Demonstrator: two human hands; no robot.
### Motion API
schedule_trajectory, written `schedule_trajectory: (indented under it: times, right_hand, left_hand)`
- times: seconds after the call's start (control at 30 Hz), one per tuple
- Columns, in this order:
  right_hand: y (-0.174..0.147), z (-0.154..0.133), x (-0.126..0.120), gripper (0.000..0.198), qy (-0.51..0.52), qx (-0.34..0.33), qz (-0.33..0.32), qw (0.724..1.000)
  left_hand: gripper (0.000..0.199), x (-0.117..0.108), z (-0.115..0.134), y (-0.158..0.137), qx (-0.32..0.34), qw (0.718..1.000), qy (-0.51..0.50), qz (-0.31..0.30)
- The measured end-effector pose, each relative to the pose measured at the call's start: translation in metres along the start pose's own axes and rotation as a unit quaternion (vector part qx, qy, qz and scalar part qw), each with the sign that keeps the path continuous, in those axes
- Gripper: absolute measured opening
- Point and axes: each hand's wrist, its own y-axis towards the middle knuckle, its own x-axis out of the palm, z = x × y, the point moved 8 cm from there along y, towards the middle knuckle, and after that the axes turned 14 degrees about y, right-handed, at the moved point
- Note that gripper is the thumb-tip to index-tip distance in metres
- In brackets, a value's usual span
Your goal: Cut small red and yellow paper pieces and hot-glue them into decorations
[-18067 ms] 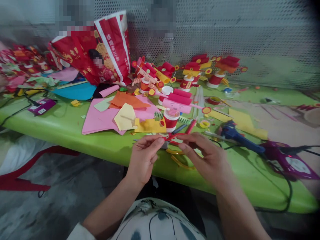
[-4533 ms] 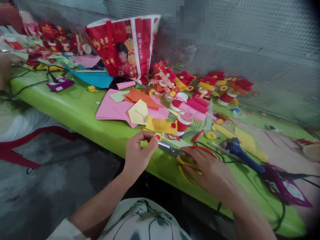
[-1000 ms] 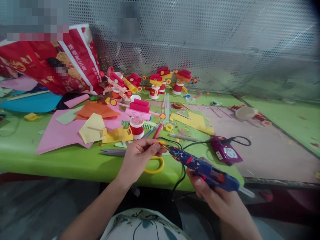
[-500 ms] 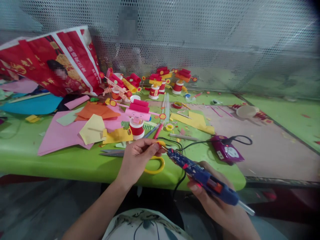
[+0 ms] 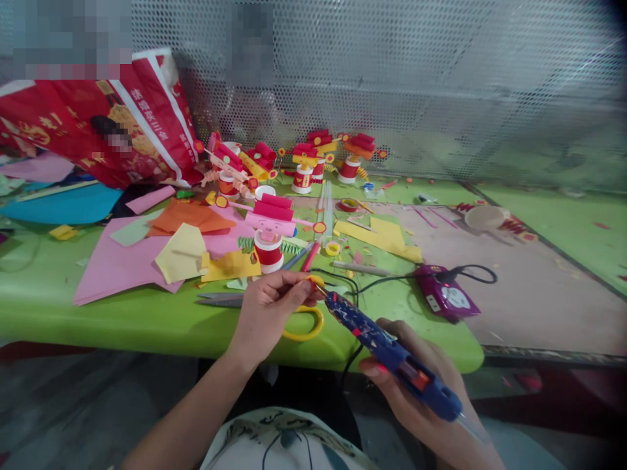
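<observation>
Between the thumb and fingers of my left hand [image 5: 274, 300] is a small yellow paper piece [image 5: 314, 280] with a bit of red on it. My right hand [image 5: 421, 385] is wrapped round a blue hot glue gun [image 5: 377, 336], whose metal nozzle meets the paper piece at my left fingertips. A clear glue stick sticks out of its back end. Scissors with yellow handles [image 5: 304, 336] lie under my left hand. Just beyond stands a paper-cup figure [image 5: 269, 251] with a pink rolled-paper head.
Several finished paper-cup figures [image 5: 302, 177] stand along the perforated metal screen. Coloured paper sheets [image 5: 122, 261] and a red bag [image 5: 137, 117] lie left. A purple power box [image 5: 447, 292] with a black cable is on the right, near a cup lying on its side [image 5: 484, 219].
The glue gun's back end has dropped slightly and moved left with my right hand, its nozzle staying at the paper piece. My left hand has hardly moved.
</observation>
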Motion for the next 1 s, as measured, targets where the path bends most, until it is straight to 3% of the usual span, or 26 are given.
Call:
schedule_trajectory:
  times: [0.53,1.0]
  right_hand:
    - [0.0005,-0.0067,0.0047,0.031,-0.013,-0.023,-0.021,0.999]
    - [-0.0081,-0.0046,-0.0004,0.037,-0.084,-0.026,0.018,0.996]
  left_hand:
    - [0.018,0.0002,0.0026,-0.0008,0.015,1.0,-0.004,-0.007]
    - [0.014,0.0007,0.0053,-0.001,0.01,1.0,-0.022,-0.005]
